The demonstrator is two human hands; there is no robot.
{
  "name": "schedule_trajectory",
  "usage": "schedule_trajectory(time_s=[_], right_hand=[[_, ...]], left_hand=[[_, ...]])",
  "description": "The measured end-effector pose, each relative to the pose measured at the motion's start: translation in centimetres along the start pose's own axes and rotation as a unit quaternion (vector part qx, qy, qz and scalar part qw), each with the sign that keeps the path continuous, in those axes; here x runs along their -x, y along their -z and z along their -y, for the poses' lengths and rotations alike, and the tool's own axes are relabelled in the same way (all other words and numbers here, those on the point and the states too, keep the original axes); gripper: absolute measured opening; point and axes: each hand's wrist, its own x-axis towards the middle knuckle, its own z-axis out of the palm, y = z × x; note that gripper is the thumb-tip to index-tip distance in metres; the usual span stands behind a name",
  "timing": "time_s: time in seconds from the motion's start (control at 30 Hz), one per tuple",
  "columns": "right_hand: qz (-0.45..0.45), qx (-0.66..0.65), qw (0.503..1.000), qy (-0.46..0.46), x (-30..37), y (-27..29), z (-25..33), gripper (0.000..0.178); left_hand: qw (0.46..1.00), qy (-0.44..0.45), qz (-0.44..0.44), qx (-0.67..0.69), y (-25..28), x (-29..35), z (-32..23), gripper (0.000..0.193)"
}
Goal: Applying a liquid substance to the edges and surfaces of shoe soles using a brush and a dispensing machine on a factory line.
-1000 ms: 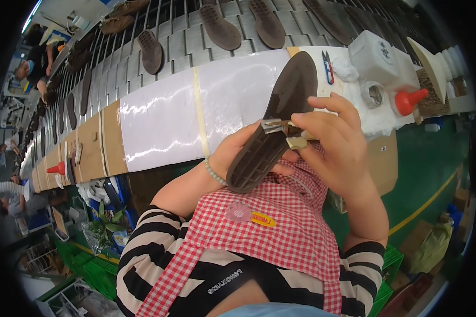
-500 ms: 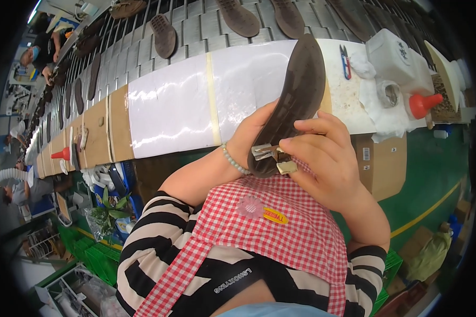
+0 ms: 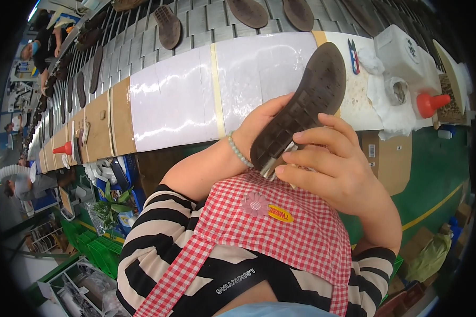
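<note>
One dark brown shoe sole (image 3: 313, 87) is held up in front of the person, slanted, its broad end up and to the right over the tabletop (image 3: 182, 100) and its narrower end near the one red-checked apron (image 3: 280, 238). The left hand (image 3: 256, 120) grips it along its left edge; most of that hand's fingers are hidden behind it. One string of pale beads (image 3: 238, 151) circles the left wrist. The right hand (image 3: 333, 164) has its fingers bent and closed on one small metal-ended tool (image 3: 268, 169), mostly covered by them, at the sole's lower end; whether the tool touches the sole cannot be told.

On the tabletop, to the right of the sole, lie one pair of red and blue snips (image 3: 354, 57), one white jug (image 3: 396, 48) and one plastic-wrapped jar (image 3: 395, 91), with one red nozzle (image 3: 432, 104) just beside the jar. A second red nozzle (image 3: 62, 148) is at the far left. Beyond the tabletop runs one metal slatted conveyor (image 3: 211, 26), with at least four soles (image 3: 167, 27) along its upper stretch and three narrow dark pieces (image 3: 96, 70) further left. One co-worker (image 3: 47, 47) is at the upper left.
</note>
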Motion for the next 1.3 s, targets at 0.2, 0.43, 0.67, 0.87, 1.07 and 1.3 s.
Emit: schedule_trajectory(time_s=[0.2, 0.43, 0.67, 0.87, 1.07, 1.3], right_hand=[[0.031, 0.090, 0.995, -0.011, 0.1, 2.7, 0.8, 0.032], [-0.130, -0.062, 0.969, -0.199, 2.8, 0.5, 0.7, 0.051], [-0.171, -0.150, 0.943, -0.241, 2.3, -1.9, 1.4, 0.045], [-0.179, -0.022, 0.964, -0.194, 2.2, -0.9, 0.9, 0.046], [-0.169, 0.007, 0.967, -0.191, 2.3, -1.1, 0.7, 0.046], [-0.183, 0.036, 0.962, -0.200, 2.2, 0.0, 0.1, 0.045]], left_hand=[[0.999, 0.016, 0.023, 0.033, 0.1, 0.2, -0.3, 0.050], [0.996, -0.083, 0.015, -0.013, -1.9, -0.1, -0.2, 0.053], [0.993, -0.115, -0.022, -0.018, -2.8, 0.0, 0.0, 0.058], [0.996, -0.086, -0.021, -0.011, -3.0, 0.7, 0.0, 0.051], [0.997, -0.077, -0.004, -0.017, -2.6, 1.0, 0.4, 0.051], [0.997, -0.066, -0.015, -0.037, -2.3, 1.4, 0.7, 0.052]])
